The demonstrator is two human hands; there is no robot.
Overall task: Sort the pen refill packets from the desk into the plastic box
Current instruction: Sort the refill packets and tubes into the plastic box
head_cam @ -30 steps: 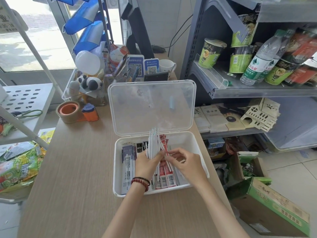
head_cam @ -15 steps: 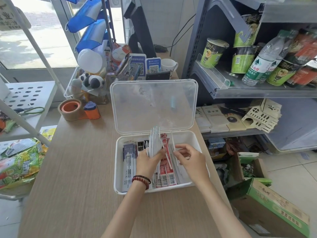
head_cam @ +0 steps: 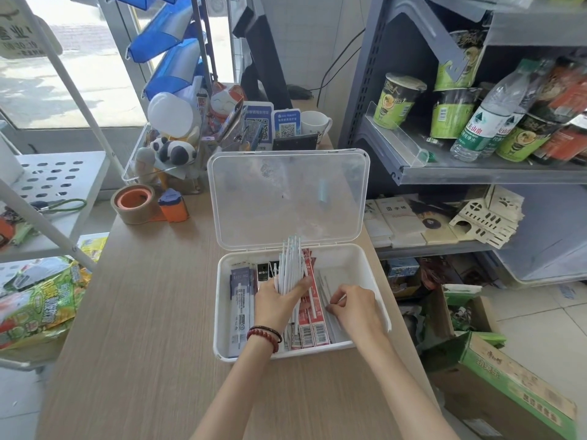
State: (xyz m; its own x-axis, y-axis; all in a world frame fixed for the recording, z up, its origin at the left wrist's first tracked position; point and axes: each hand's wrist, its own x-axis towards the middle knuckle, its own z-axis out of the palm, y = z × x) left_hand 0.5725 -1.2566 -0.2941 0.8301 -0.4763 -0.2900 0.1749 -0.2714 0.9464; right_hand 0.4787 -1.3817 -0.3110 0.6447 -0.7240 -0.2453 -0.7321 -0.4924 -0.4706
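Head camera: grips an upright bundle of white refills (head_cam: 290, 265) in left hand (head_cam: 276, 301) fingers, over the middle of the open plastic box (head_cam: 373, 274) on the worktop (head_cam: 143, 312). Pinches a clear packet (head_cam: 328, 285) with right hand (head_cam: 354, 309) fingers in the box's right side, beside red packets (head_cam: 314, 328).

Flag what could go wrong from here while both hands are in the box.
1. The left hand grips a fanned bundle of white refills upright; loose ones could slip out and scatter over the red packets.
2. The plastic box sits close to the right edge of the desk; a push from the right hand might slide it toward the drop.
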